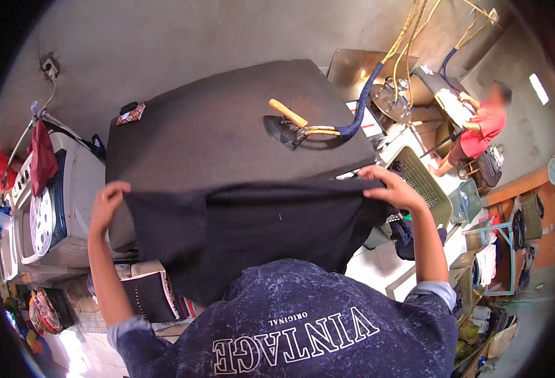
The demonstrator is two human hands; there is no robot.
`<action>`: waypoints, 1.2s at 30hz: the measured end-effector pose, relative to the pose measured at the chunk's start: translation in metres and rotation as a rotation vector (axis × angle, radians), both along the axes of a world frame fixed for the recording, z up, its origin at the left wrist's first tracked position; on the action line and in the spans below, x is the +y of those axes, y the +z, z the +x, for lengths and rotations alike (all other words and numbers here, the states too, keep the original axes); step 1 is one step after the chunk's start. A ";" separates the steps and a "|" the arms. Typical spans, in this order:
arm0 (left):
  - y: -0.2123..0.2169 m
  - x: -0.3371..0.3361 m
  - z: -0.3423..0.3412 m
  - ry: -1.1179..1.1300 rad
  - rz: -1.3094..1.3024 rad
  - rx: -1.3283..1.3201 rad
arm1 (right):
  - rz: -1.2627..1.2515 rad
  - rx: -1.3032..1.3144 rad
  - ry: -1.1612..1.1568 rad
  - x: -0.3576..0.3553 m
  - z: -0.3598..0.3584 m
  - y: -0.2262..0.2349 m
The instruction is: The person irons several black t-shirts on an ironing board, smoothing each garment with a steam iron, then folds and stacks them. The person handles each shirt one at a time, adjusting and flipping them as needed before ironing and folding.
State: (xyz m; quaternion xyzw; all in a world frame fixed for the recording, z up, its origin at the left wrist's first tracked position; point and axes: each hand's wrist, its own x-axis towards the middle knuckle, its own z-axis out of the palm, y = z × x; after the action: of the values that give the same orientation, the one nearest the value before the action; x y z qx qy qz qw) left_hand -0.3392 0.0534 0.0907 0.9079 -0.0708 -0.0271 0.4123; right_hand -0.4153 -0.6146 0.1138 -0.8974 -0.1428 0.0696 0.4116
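Note:
A dark black cloth (271, 227) is stretched wide between my two hands at the near edge of a dark padded ironing table (195, 138). It hangs down in front of me, and its kind of garment cannot be made out. My left hand (108, 200) pinches its upper left corner. At the upper right end, my right hand (396, 189) grips the cloth between thumb and fingers. Beyond the cloth, on the table's right part, rests an iron (283, 132) with a wooden handle, tied to a blue-wrapped hose (367, 94).
A small patterned packet (130, 114) lies at the table's far left corner. To the left stands a white washing machine (79, 208). Green plastic baskets (441, 195) are at the right. Farther off, a person in a red shirt (484, 129) stands at another table.

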 end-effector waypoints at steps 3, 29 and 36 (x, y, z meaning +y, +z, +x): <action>0.042 -0.002 0.079 0.114 0.039 -0.353 | -0.120 0.046 -0.241 0.009 0.026 0.036; -0.184 0.050 0.138 -0.022 0.344 0.361 | -0.072 0.140 -0.060 0.145 0.080 -0.182; -0.234 -0.061 0.218 0.147 0.420 0.417 | -0.345 0.276 -0.290 0.168 0.124 -0.255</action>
State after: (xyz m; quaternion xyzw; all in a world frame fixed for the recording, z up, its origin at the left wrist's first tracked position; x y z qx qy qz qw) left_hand -0.1215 -0.0076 -0.1428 0.9509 0.0883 -0.1968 0.2218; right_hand -0.2916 -0.4468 -0.1408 -0.9473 0.0588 0.1551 0.2739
